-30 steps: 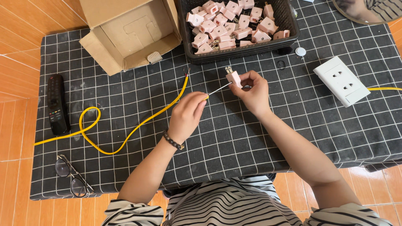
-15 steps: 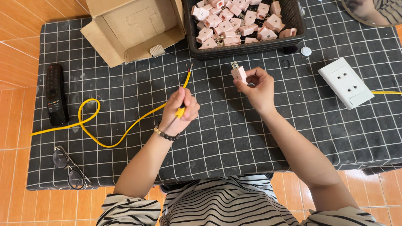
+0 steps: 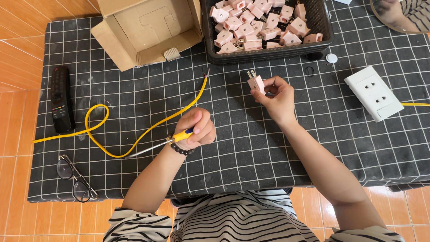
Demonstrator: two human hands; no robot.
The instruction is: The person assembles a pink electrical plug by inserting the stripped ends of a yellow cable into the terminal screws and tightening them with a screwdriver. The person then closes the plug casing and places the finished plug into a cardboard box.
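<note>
Head view: screwdriver (image 3: 156,144) handle mostly hidden.

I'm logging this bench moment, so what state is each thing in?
pink plug: held up in right hand, prongs up.
screwdriver: gripped in left hand, shaft pointing left.
yellow cable: looped on the cloth, bare wire end free.
cardboard box: open.
black basket: full of pink plugs.
glasses: unfolded, on the cloth.

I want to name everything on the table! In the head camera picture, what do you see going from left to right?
Remote control → glasses → cardboard box → left hand holding a screwdriver → right hand holding a pink plug → white socket.
</note>
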